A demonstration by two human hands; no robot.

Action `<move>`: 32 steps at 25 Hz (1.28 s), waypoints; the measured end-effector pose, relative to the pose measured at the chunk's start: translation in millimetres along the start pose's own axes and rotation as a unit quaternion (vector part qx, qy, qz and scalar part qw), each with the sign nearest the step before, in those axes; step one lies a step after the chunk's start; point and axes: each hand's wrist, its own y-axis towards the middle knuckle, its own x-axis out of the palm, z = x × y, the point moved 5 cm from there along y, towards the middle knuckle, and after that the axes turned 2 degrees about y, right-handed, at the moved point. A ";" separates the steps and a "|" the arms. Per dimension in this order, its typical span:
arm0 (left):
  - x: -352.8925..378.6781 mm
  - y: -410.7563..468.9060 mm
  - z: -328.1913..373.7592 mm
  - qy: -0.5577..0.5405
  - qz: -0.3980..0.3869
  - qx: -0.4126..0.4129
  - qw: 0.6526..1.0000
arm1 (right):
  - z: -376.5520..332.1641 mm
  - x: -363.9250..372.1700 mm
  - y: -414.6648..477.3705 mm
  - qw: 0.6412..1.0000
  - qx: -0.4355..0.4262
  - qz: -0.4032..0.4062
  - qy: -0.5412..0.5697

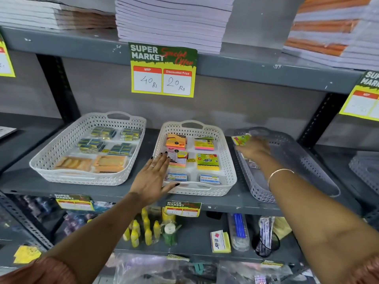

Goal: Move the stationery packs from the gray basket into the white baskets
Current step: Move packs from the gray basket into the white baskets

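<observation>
The gray basket (303, 160) stands on the right of the shelf, tilted. My right hand (253, 149) is over its left side, shut on a small colourful stationery pack (241, 139) held above the rim. Another small pack (253, 163) lies in the gray basket under my wrist. The middle white basket (227, 175) holds several sticky-note packs and two boxed packs at the front. My left hand (153, 177) rests flat and open on that basket's left front rim. The left white basket (61, 144) holds several yellow-blue packs and two orange-brown packs.
A green and yellow price sign (163, 69) hangs from the upper shelf edge. Stacks of notebooks (174, 21) sit above. The lower shelf carries yellow bottles (141, 230), a sticky-note pad and bagged goods. Another gray basket (367, 171) peeks in at the far right.
</observation>
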 end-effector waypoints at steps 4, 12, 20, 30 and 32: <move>7.6 3.3 1.2 -0.014 -0.014 0.013 1.000 | -68.8 26.3 -12.9 0.985 -0.164 -0.031 -0.037; 9.0 2.6 0.5 -0.029 -0.015 0.011 0.999 | -83.5 107.0 -9.5 0.958 -0.221 -0.129 -0.129; 10.7 2.3 0.0 -0.034 -0.018 0.023 0.999 | -71.9 72.8 4.7 0.977 -0.205 0.059 0.002; 8.6 1.8 1.1 -0.021 -0.010 0.019 1.000 | 25.5 55.1 50.3 0.994 0.110 0.012 -0.026; 7.9 2.4 0.8 -0.023 -0.006 0.019 1.000 | 45.4 65.3 64.3 0.995 0.099 -0.008 -0.032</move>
